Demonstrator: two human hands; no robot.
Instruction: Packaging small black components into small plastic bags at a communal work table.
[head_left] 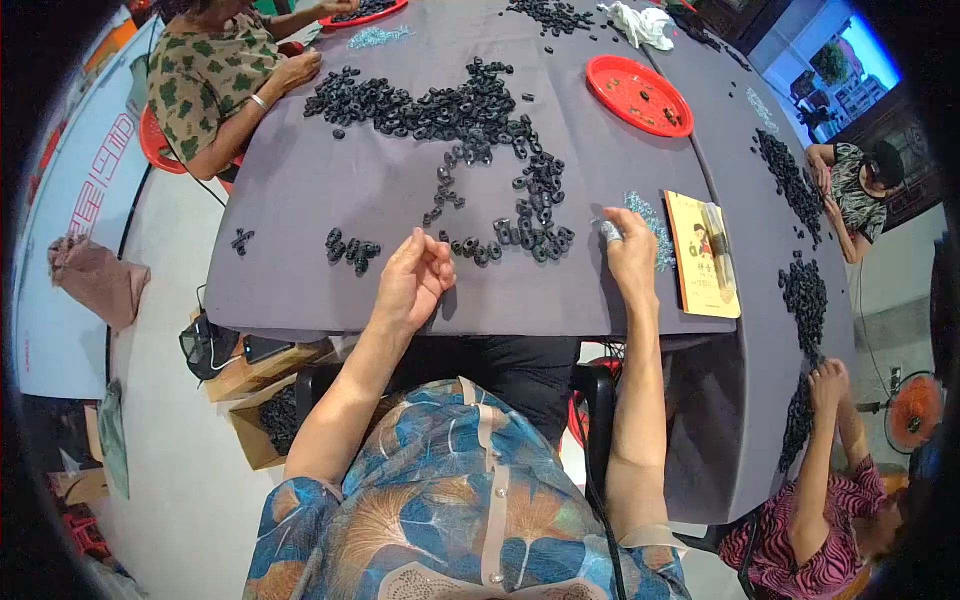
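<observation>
My left hand (413,279) hovers at the near side of the table, palm turned inward and fingers curled; what they hold, if anything, is hidden. Just beyond it lie small black plastic parts (482,250), oval with openings, in a loose row. My right hand (632,258) is bent beside a small heap of clear little pieces (655,228), thumb and fingers drawn together, with a pale wrap on one finger. Whether a piece sits in that pinch is too small to tell. Left of my left hand rests a short cluster of black parts (352,250).
A large black heap (430,108) spreads across the grey tablecloth (290,200). A red tray (640,97) stands at the back right, and a yellow booklet (702,255) lies by my right hand. Co-workers sit left (215,80) and right (815,530). A box (255,430) is on the floor.
</observation>
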